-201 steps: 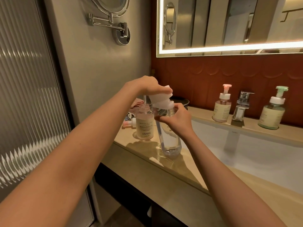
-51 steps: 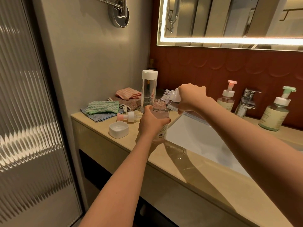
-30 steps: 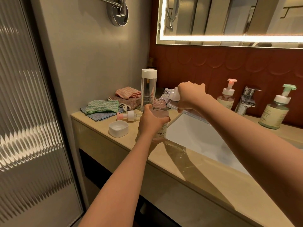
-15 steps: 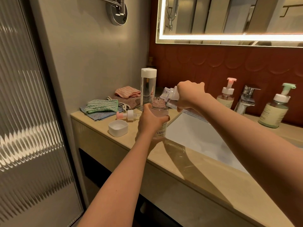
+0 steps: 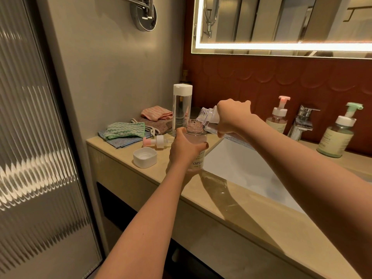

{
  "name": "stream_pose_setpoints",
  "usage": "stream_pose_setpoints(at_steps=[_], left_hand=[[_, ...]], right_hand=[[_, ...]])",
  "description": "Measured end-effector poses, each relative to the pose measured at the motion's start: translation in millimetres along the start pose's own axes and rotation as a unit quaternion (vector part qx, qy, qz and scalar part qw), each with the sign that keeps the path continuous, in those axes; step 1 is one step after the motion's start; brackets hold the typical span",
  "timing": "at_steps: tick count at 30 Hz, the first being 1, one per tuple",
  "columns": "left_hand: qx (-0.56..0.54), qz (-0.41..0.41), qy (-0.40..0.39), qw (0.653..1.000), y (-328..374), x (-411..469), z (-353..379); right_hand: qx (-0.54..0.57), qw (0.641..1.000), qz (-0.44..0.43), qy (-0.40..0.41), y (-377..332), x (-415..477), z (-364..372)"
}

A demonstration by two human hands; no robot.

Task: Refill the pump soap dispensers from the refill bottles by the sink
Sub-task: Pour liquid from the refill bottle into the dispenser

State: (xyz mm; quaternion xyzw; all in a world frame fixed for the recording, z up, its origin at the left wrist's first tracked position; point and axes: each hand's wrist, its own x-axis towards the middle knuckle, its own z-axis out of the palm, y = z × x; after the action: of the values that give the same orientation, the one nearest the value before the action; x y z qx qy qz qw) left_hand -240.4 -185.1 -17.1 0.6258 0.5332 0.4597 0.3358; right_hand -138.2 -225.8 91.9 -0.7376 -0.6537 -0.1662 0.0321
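Ribbed glass panel [image 5: 30, 137] standing at near left, grey wall [image 5: 112, 67] carrying a chrome bracket [image 5: 144, 14] up high, red-brown scalloped tiles [image 5: 261, 81] lining the far wall, mirror [image 5: 281, 19] glowing along its lit edge, beige counter [image 5: 251, 214] holding a white sink [image 5: 241, 168], chrome tap [image 5: 303, 121] standing behind.

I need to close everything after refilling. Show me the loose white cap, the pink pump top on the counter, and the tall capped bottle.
White cap [image 5: 144, 157], head view, its inner hollow.
Pink pump top [image 5: 160, 141], head view, its white collar.
Tall capped bottle [image 5: 182, 111], head view, its clear body.
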Motion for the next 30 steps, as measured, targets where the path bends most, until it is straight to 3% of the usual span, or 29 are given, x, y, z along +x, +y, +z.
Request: stream_pose_setpoints(at_steps=[30], left_hand=[[0.002, 0.002, 0.001, 1.0, -2.2, 2.4, 1.1]], right_hand=[[-0.003, 1.0, -0.001, 0.001, -0.1, 7.5, 2.7]])
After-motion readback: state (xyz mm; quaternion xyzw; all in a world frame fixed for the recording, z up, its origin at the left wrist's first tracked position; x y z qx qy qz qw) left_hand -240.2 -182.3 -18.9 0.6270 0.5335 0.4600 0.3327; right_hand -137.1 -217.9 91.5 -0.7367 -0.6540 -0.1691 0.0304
